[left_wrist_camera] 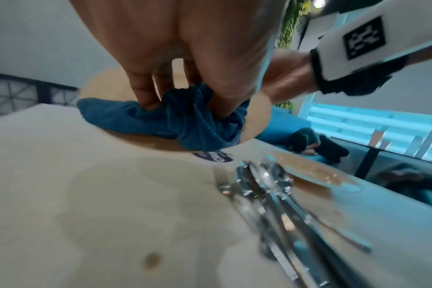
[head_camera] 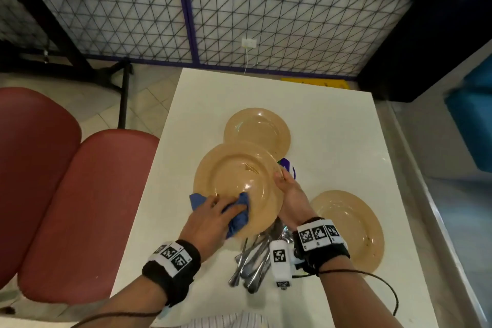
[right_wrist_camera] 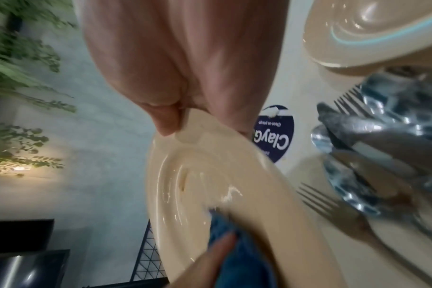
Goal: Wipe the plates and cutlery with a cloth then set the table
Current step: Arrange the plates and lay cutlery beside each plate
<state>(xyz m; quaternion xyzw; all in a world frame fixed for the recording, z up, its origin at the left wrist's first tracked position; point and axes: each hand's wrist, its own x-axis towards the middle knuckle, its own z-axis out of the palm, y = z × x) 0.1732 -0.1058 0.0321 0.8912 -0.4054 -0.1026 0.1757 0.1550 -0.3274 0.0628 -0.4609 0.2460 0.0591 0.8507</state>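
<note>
A tan plate (head_camera: 234, 176) is held tilted above the white table (head_camera: 332, 120). My right hand (head_camera: 286, 186) pinches its right rim, thumb on top (right_wrist_camera: 165, 120). My left hand (head_camera: 213, 216) presses a bunched blue cloth (head_camera: 237, 218) against the plate's near edge; in the left wrist view the fingers (left_wrist_camera: 141, 93) dig into the cloth (left_wrist_camera: 185, 120). Two more tan plates lie on the table, one at the back (head_camera: 258, 130) and one at the right (head_camera: 354, 226). A pile of metal cutlery (head_camera: 253, 261) lies under my hands, forks and spoons (left_wrist_camera: 266, 187) together.
A round purple sticker (head_camera: 288, 165) shows on the table behind the held plate. Red padded seats (head_camera: 66, 194) stand left of the table. A wire mesh fence (head_camera: 239, 16) runs behind it, and a blue bench (head_camera: 474, 120) is at the right.
</note>
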